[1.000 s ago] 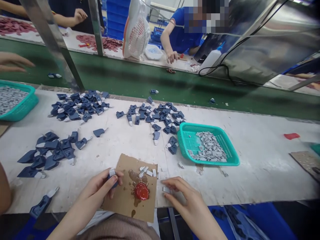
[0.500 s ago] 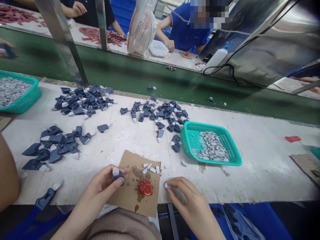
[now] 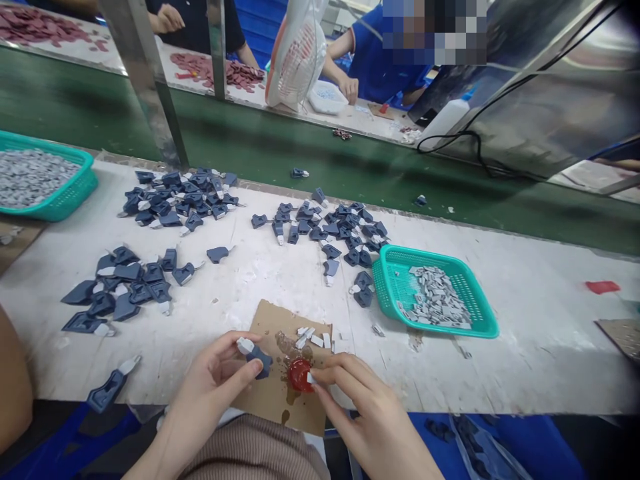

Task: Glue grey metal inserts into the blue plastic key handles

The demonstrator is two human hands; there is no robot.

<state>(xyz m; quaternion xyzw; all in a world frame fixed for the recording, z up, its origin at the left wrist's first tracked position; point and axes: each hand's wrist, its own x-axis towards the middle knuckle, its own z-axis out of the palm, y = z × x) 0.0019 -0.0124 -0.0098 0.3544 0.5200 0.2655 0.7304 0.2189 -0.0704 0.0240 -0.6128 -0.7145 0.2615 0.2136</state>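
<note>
My left hand is closed on a dark blue plastic part with a pale grey tip, held over the left side of a cardboard piece. Between thumb and fingertips of my right hand is a small light grey piece, at the right edge of a small red dish. Whether the piece touches the dish's contents I cannot tell. Wet brownish stains surround the dish. Several loose grey pieces lie on the cardboard behind it.
Heaps of dark blue parts lie across the white table. A green basket of grey pieces stands right, another basket far left. Beyond a green strip, a person in blue sits near a white fan.
My right hand has moved left with the grey piece, from beside the cardboard to the red dish. My left hand has turned the blue part, so more of it shows. The view has shifted slightly.
</note>
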